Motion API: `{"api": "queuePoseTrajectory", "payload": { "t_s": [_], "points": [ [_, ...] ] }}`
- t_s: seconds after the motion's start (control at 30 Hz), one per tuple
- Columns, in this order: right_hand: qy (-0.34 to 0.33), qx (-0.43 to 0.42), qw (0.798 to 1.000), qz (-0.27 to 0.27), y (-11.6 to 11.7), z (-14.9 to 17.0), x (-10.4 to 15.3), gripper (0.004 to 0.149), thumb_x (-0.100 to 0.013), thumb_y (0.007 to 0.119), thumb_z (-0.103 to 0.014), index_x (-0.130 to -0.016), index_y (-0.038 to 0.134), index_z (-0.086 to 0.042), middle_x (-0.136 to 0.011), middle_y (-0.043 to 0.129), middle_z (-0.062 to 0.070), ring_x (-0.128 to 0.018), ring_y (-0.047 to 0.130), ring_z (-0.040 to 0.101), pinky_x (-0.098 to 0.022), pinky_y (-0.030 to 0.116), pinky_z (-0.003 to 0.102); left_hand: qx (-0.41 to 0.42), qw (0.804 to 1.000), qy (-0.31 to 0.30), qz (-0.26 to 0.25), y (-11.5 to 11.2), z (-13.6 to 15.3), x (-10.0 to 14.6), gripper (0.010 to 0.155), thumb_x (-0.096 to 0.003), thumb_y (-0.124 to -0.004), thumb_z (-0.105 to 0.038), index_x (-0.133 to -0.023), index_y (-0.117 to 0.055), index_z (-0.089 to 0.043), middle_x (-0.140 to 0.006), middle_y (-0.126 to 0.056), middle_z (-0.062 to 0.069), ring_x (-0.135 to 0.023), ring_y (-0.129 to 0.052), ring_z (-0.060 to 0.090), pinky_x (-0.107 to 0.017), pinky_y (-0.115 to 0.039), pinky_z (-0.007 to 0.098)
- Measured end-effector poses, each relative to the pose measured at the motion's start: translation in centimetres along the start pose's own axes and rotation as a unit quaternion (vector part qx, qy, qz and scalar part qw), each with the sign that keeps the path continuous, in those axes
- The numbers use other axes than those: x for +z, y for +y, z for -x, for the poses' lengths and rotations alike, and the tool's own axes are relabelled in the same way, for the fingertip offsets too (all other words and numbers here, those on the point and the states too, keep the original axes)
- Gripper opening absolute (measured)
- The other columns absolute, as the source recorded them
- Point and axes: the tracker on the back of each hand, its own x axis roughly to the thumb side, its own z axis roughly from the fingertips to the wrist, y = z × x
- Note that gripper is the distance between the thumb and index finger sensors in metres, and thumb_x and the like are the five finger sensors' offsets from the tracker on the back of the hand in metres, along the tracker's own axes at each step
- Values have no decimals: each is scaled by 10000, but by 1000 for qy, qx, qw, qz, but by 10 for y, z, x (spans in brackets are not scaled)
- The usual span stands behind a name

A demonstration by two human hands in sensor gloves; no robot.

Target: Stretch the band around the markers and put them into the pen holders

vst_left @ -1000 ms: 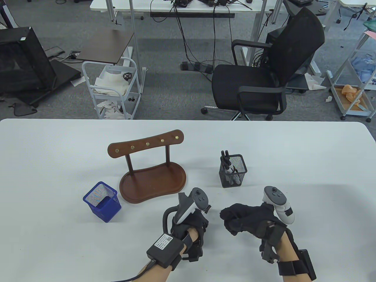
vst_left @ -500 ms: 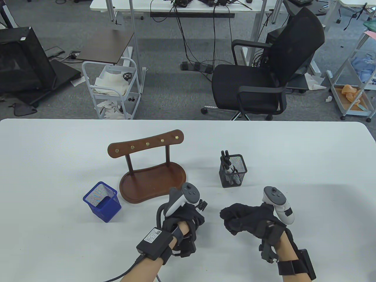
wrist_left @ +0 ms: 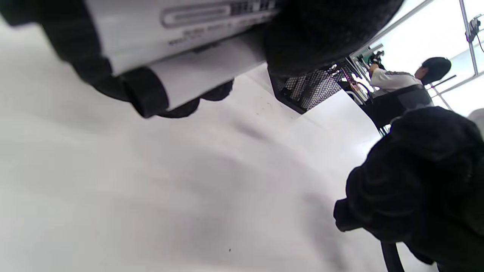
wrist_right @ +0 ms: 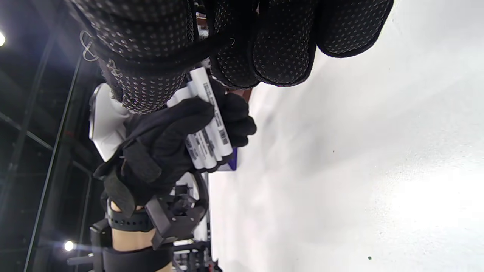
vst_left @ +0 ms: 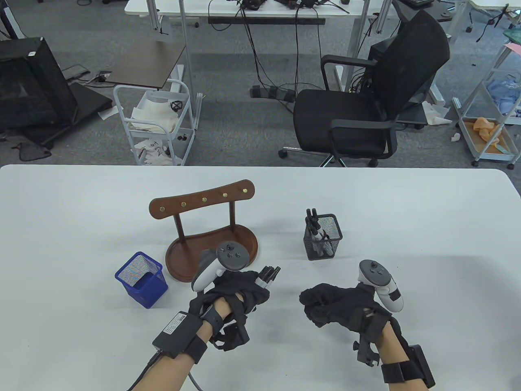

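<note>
My left hand (vst_left: 240, 291) grips a bundle of white markers with black caps (vst_left: 269, 276); the caps stick out toward the upper right. The right wrist view shows these markers (wrist_right: 208, 128) side by side in the left glove (wrist_right: 162, 143), and they fill the top of the left wrist view as white barrels (wrist_left: 189, 56). My right hand (vst_left: 325, 303) lies on the table to the right, fingers curled into a fist (wrist_left: 416, 181), apart from the bundle. I cannot make out a band. A black mesh pen holder (vst_left: 323, 238) with markers in it stands beyond the hands. A blue mesh holder (vst_left: 141, 280) stands to the left.
A brown wooden stand (vst_left: 211, 248) with a hook rail and an oval tray stands just beyond my left hand, between the two holders. The white table (vst_left: 407, 211) ends at its far edge, with an office chair (vst_left: 366, 102) behind it.
My left hand has carried the marker bundle leftward, toward the wooden stand, and turned it so the caps show. My right hand has shifted slightly left and stays curled.
</note>
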Motion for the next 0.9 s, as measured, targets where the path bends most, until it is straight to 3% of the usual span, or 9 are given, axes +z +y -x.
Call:
{"api": "queuePoseTrajectory", "payload": {
  "t_s": [0.23, 0.57, 0.77, 0.9],
  "points": [
    [-3, 19, 1000, 6, 7, -5, -2, 549, -462, 946, -354, -962, 721, -328, -910, 877, 55, -690, 911, 314, -645, 681, 611, -26, 994, -78, 75, 1, -9, 1, 468, -571, -831, -329, -945, -659, -106, -975, -877, 189, -862, -950, 492, -597, -868, 590],
    [-3, 67, 996, 61, 8, -10, 0, 548, -445, 966, -360, -943, 741, -331, -965, 839, 42, -734, 891, 318, -657, 674, 609, -46, 977, -100, 184, -11, -18, -11, 465, -587, -803, -328, -963, -605, -139, -818, -935, 91, -672, -1044, 313, -535, -885, 524],
    [1, 94, 990, 107, 4, -12, 4, 575, -432, 978, -370, -946, 725, -340, -962, 843, 24, -755, 882, 319, -661, 677, 604, -35, 976, -97, 189, -8, -14, -14, 488, -593, -792, -327, -983, -560, -147, -828, -902, 77, -671, -1008, 299, -554, -846, 530],
    [-8, 103, 986, 132, 5, -14, 6, 612, -430, 985, -369, -966, 690, -368, -1009, 800, 8, -810, 842, 338, -671, 668, 609, -56, 969, -87, 225, -16, -15, -16, 501, -592, -796, -316, -988, -540, -146, -830, -890, 71, -664, -1000, 291, -559, -836, 534]
  ]
}}
